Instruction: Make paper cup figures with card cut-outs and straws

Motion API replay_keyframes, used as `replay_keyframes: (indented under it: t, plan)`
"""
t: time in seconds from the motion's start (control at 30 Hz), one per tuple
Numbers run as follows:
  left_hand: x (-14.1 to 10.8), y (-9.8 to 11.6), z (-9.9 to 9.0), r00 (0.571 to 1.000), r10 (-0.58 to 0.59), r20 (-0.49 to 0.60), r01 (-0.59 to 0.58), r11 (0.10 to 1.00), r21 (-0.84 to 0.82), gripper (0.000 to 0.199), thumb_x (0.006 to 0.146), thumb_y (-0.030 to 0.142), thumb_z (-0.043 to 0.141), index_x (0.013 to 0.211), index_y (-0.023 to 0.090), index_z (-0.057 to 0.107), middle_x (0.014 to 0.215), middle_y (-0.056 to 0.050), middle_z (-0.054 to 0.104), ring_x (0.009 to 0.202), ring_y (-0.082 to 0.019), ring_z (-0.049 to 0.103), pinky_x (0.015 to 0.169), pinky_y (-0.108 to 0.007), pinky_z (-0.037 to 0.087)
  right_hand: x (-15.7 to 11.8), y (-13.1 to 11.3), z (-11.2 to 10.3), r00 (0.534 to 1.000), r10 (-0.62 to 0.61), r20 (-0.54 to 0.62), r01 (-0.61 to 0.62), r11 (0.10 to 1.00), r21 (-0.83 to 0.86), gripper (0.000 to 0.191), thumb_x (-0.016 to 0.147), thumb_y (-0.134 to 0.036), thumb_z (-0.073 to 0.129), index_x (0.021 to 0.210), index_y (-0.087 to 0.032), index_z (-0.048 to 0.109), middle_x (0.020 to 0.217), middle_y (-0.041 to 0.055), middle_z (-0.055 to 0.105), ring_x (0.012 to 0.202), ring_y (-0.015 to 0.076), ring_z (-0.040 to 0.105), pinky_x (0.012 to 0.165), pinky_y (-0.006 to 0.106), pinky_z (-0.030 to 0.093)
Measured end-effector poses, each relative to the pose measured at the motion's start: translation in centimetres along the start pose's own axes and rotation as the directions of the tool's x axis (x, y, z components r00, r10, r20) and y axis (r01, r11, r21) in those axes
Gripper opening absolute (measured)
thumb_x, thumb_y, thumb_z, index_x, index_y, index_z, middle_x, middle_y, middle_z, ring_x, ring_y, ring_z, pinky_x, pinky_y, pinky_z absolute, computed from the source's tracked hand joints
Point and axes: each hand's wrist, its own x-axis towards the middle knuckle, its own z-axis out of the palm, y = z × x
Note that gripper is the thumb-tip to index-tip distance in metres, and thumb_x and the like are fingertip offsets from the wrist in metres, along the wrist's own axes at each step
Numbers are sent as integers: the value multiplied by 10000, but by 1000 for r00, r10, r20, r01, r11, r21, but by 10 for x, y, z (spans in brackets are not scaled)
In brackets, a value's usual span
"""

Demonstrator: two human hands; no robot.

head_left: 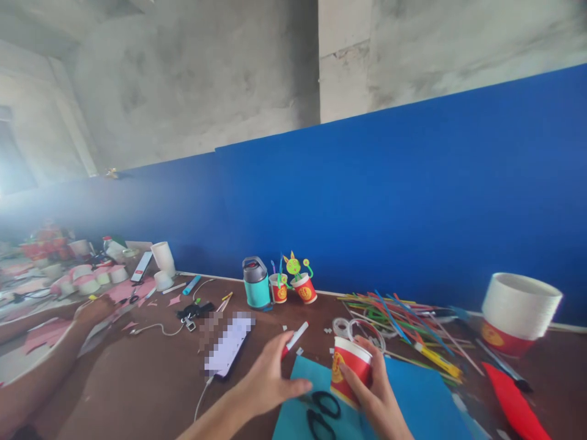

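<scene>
My right hand (pixel 373 388) is wrapped round a red paper cup (pixel 351 370) with a white rim and a yellow emblem, tilted slightly above the blue sheets. My left hand (pixel 268 373) is to the left of the cup, thumb spread away from the fingers. A white marker with red ends (pixel 298 336) lies against its fingertips; whether the fingers touch or grip it is unclear. Between and below my hands, black-handled scissors (pixel 323 412) rest on a light blue sheet (pixel 302 373), their blades out of sight.
Behind stand a teal flask (pixel 257 287) and a red cup with a green animal figure (pixel 305 288). Colourful pipe cleaners (pixel 398 318), tape rolls (pixel 367 333), a yellow cutter (pixel 438 360) and stacked paper cups (pixel 520 311) are right. A phone (pixel 233 342) and another person's arm (pixel 55 360) are left.
</scene>
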Motion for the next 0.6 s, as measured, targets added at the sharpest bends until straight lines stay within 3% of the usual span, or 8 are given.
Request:
replay_keyframes:
  t: [0.07, 0.13, 0.2, 0.27, 0.37, 0.43, 0.53, 0.6]
  plan:
    - [21, 26, 29, 987, -1, 161, 60, 931, -361, 1031, 543, 455, 822, 1404, 202, 314, 1333, -168, 500, 1206, -337, 485, 980, -468, 407, 2, -8, -1, 998, -54, 7, 54, 998, -10, 700, 654, -548, 712, 1212, -263, 400, 984, 32, 644, 810, 212, 642, 698, 324, 552]
    - [44, 45, 56, 976, 29, 215, 118, 760, -639, 982, 529, 495, 819, 1355, 186, 386, 1246, -165, 576, 1137, -327, 547, 937, -441, 439, 8, -15, -5, 994, -105, 11, 106, 993, -52, 664, 691, -566, 667, 1231, -254, 438, 1118, 59, 618, 995, 236, 607, 843, 344, 514]
    - [64, 58, 80, 978, 24, 208, 144, 641, -754, 789, 527, 473, 827, 1188, 146, 546, 1094, -156, 658, 1029, -318, 610, 882, -411, 467, 17, -21, -13, 989, -150, 18, 151, 982, -110, 608, 734, -600, 593, 1217, -240, 507, 1246, 65, 561, 1195, 238, 490, 998, 348, 410]
    - [77, 64, 99, 987, -62, 147, 156, 570, -807, 628, 549, 445, 825, 1048, 128, 611, 956, -134, 696, 907, -285, 652, 821, -375, 484, 28, -29, -25, 985, -160, 69, 170, 971, -167, 572, 769, -619, 520, 1185, -230, 572, 1299, 59, 533, 1285, 217, 395, 1071, 341, 316]
    - [81, 60, 116, 980, -189, 59, 143, 469, -872, 568, 583, 431, 811, 1019, 124, 615, 885, -113, 702, 812, -237, 664, 755, -326, 492, 48, -42, -50, 976, -141, 167, 188, 931, -312, 508, 793, -561, 492, 1126, -205, 638, 1235, 77, 597, 1220, 228, 469, 1039, 356, 340]
    - [74, 52, 122, 966, -253, 53, 156, 406, -901, 556, 609, 452, 790, 1025, 130, 612, 847, -103, 702, 780, -225, 667, 723, -313, 496, 60, -51, -72, 970, -122, 210, 217, 822, -527, 409, 788, -468, 502, 1010, -184, 695, 1065, 90, 685, 1036, 248, 591, 925, 352, 422]
    - [63, 38, 123, 952, -292, 92, 191, 332, -924, 495, 659, 494, 740, 992, 145, 625, 821, -96, 705, 783, -233, 670, 707, -316, 504, 71, -61, -104, 977, -58, 207, 210, 463, -861, 276, 792, -272, 457, 790, -203, 725, 802, 59, 722, 787, 222, 634, 725, 293, 434]
    - [58, 32, 122, 945, -315, 85, 190, 320, -928, 506, 633, 519, 746, 965, 154, 638, 847, -98, 712, 810, -250, 672, 713, -322, 508, 72, -66, -121, 985, -31, 169, 170, 287, -943, 262, 748, -167, 460, 647, -191, 701, 677, 51, 695, 689, 198, 615, 637, 263, 388]
